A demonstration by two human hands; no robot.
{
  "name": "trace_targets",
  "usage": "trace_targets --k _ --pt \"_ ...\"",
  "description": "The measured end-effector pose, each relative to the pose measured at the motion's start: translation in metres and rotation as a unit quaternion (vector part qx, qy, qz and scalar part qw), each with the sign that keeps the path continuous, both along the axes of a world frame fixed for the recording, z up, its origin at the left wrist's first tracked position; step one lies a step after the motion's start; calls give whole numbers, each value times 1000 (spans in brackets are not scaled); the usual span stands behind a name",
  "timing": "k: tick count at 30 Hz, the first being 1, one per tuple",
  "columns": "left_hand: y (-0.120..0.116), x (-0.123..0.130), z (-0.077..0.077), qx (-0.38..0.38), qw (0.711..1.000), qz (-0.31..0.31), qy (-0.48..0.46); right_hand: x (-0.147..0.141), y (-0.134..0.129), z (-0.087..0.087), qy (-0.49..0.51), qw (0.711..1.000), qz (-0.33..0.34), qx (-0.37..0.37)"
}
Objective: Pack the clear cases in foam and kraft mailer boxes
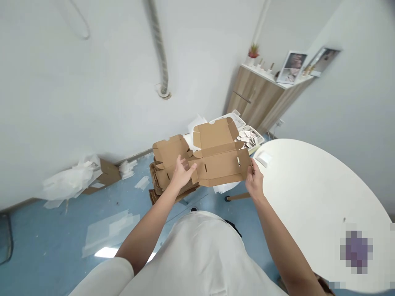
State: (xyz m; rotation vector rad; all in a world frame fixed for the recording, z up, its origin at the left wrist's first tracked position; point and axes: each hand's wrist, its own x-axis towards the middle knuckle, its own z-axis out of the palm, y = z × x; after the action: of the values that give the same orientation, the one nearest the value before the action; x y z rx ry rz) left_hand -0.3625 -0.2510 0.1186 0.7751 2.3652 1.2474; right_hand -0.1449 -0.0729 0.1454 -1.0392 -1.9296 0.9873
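Note:
An unfolded brown cardboard box blank is held up in front of me, its flaps spread and small slots showing. My right hand pinches its right edge. At its left edge is my left hand, with fingers and thumb apart; whether the thumb touches the cardboard is hard to tell. Below and to the left of the blank lies a stack of similar flat cardboard blanks, partly covered by my left hand.
A round white table stands at the right, bearing a small white item. Behind the blank are white baskets with packets. A wooden cabinet stands at the back. Plastic wrapping and a cardboard box lie on the floor at the left.

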Motion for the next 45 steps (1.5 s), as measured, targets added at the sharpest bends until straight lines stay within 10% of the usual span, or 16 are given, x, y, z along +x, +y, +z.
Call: trace_targets --k 4,13,22,45 --pt "54 47 -8 109 978 -104 -143 67 12 -5 59 994 -79 -38" --pt "141 174 -16 12 946 -324 -4 221 24 -36 14 965 -250 -81" --pt "196 266 -44 5 916 -399 -44 330 14 -55 -125 948 -282 -75" --pt "284 280 -103 -99 870 -476 -81 331 23 -97 -230 895 -286 -252"
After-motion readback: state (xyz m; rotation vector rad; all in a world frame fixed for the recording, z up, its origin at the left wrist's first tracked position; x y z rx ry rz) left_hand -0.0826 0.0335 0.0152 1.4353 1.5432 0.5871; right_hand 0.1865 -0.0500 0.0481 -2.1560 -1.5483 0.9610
